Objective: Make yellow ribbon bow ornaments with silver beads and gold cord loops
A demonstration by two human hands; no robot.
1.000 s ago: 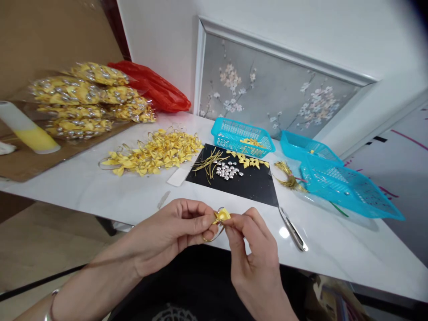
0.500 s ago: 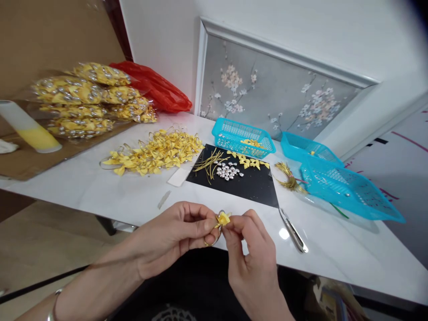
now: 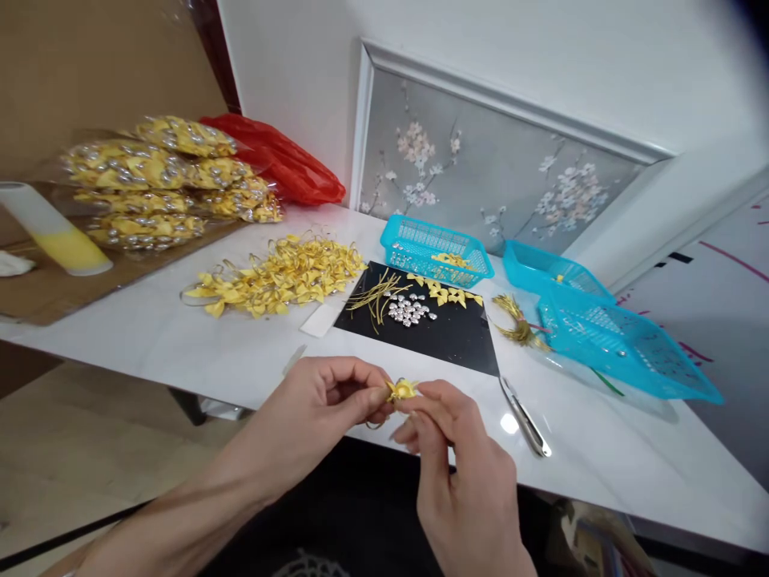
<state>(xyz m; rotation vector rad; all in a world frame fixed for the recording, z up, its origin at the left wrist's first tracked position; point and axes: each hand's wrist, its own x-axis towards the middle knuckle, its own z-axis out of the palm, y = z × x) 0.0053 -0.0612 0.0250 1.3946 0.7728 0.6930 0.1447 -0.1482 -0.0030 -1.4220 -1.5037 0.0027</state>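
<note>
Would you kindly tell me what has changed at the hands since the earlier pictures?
The right hand has loosened its curl: its lower fingers now reach leftward below the yellow bow, which has turned a little. Whether that hand still grips it is unclear. The left hand keeps its pinch; the metal tool, blue baskets and yellow pile stayed put.

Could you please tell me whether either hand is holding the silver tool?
No, the silver tool lies on the white table, beside the black mat.
</note>
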